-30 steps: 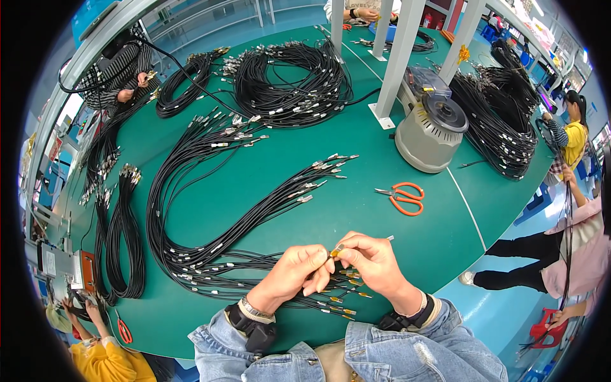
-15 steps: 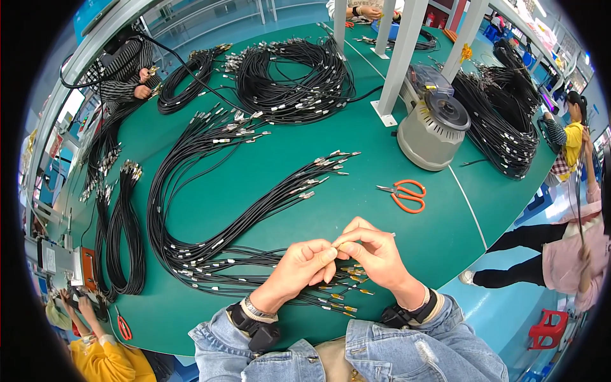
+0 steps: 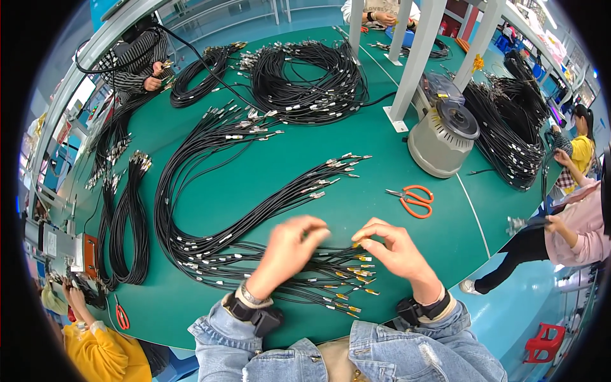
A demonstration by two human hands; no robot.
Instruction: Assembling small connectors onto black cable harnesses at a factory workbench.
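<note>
A bundle of thin black cables curves across the green table in front of me, with white tags and metal ends. At the near end, several cables carry yellow tags. My right hand pinches the yellow-tagged end of one cable between thumb and forefinger, just above that fan of ends. Left of it, my left hand hovers over the cables, blurred, thumb apart from the forefinger and nothing visible between them. Orange-handled snips lie beyond my right hand.
A grey round machine stands at the right beside white metal posts. Coiled cable bundles lie at the back, more at the left. Other people work around the table; one in pink stands at the right holding cables.
My hands were together at the fingertips; the left has drawn away to the left. The right has lowered slightly, keeping its pinch. At the right, the person in pink has moved nearer the table.
</note>
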